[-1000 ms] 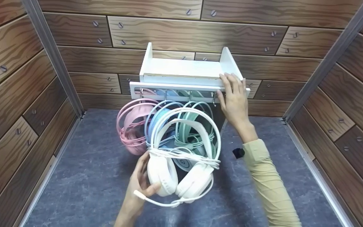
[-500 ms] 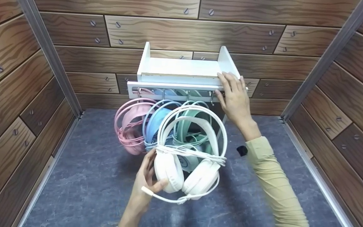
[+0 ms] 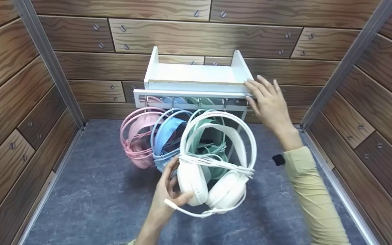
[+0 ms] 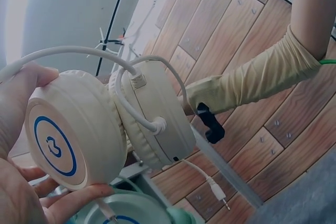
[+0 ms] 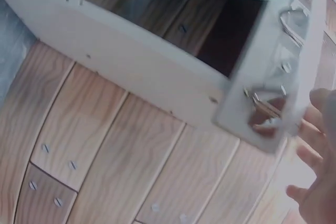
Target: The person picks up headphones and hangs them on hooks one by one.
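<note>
My left hand [image 3: 167, 195] grips a white headset [image 3: 191, 183] by one ear cup, thumb in front and fingers behind. The cable is wound across its headband, and a mic boom curves below. In the left wrist view a blue logo marks the gripped cup [image 4: 55, 142], and a loose audio plug [image 4: 218, 191] dangles. My right hand [image 3: 271, 106] has its fingers spread, fingertips right at the right end of a white hook rack [image 3: 196, 93]. Pink [image 3: 144, 124], blue [image 3: 170, 131] and green headsets [image 3: 199, 136] hang on the rack, the green one partly hidden behind the white one.
Above the hooks, the rack has a white shelf [image 3: 196, 73] with raised side panels. A metal hook [image 5: 265, 103] shows near the rail's end in the right wrist view. Wood-patterned walls [image 3: 196, 37] enclose the dark grey floor [image 3: 90, 190] on three sides.
My left hand has carried the white headset to the right, away from in front of the blue one. My right hand has slid right, from over the rail to its end.
</note>
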Demonstrator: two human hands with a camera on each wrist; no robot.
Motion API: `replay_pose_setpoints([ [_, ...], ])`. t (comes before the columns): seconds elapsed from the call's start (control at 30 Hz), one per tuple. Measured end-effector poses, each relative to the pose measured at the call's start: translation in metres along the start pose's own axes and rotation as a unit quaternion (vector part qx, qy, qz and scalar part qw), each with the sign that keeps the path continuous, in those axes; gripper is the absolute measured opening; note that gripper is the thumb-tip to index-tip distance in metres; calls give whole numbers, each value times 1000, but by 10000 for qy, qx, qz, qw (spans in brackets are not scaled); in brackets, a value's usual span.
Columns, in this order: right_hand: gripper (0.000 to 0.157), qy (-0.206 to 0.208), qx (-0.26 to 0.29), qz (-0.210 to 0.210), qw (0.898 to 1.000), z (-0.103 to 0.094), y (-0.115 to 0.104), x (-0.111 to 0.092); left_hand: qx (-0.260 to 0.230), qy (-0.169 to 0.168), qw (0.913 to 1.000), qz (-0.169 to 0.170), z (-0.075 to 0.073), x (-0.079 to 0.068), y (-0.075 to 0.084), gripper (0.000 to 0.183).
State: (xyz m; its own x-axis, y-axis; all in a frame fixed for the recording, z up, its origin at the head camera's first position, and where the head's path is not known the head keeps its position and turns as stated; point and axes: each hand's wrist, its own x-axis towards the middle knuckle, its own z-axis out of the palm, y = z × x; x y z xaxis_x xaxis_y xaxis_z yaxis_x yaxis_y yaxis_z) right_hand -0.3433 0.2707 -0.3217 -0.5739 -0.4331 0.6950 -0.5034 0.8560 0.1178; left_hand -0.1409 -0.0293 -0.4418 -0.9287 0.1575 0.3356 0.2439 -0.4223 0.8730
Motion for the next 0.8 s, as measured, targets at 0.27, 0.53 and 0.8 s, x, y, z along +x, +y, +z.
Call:
replay_pose_setpoints([
  [0.27, 41, -196, 1, -3, 9998, -17, 4, -4, 143, 15, 9999, 2, 23, 7, -8, 90],
  [0.53, 40, -265, -158, -42, 9995, -21, 10, -5, 458, 389, 9982, 64, 46, 15, -27, 93],
  [0.8, 39, -369, -47, -77, 9993, -24, 11, -3, 953, 538, 9927, 513, 67, 17, -20, 99],
])
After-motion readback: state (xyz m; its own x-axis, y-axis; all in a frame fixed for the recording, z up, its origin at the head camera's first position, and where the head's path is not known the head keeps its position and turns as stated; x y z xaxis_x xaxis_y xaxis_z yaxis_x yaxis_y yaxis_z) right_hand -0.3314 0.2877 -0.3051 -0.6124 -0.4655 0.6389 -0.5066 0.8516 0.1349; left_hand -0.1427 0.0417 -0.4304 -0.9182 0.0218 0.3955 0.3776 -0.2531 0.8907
